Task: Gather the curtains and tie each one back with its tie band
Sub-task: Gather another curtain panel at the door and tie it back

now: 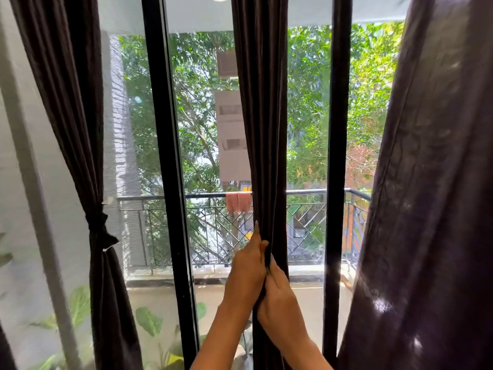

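Big glass doors fill the head view, with two tall black door frames (166, 156) standing up and down between the panes. Outside is a balcony with a pale floor (160, 297) and a dark metal railing (306, 192) running across. An orange towel (238, 202) hangs over the top bar of the railing. Past the railing are lots of green trees (192, 116) and a tall pale building (232, 145). Some big green leaves (149, 320) show low down on the left, near the bottom of the glass. Three dark curtains hang in front of the doors. The left curtain (66, 102) is pulled in tight at its middle, and a dark tie band (100, 231) is knotted around it there. The middle curtain (262, 102) hangs straight down between the two black frames, bunched into a thin roll. Two bare arms reach up to it from the bottom of the picture. The left hand (246, 268) is wrapped around the bunched cloth, with its thumb pressed on the front of it. The right hand (280, 303) grips the same curtain just below, and the two hands touch each other. Both hands squeeze the cloth between them. The right curtain (426, 209) is very near the camera and fills the right side. It hangs loose and wide, with small spots of sun on it.
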The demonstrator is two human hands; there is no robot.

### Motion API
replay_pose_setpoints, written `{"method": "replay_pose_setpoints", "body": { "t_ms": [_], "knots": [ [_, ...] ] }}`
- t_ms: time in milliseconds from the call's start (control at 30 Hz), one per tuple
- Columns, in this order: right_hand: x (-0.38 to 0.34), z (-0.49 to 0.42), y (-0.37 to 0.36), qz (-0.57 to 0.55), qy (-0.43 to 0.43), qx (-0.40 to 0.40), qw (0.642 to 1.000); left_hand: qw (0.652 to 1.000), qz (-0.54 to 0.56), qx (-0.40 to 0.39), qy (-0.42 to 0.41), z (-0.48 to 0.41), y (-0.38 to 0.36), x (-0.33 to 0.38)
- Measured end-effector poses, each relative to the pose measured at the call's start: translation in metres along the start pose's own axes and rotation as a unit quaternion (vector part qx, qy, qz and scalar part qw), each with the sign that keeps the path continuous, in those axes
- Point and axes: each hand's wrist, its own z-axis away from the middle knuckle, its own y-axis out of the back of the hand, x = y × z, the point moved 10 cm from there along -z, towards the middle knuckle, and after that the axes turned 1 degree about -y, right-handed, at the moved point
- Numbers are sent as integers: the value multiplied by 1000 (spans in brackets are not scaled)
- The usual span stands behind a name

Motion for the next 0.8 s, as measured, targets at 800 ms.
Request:
{"method": "replay_pose_setpoints", "body": {
  "t_ms": [800],
  "knots": [
    [3, -20, 7, -136, -99, 35, 985, 999, 12, 46, -24, 0, 22, -10]
  ]
}}
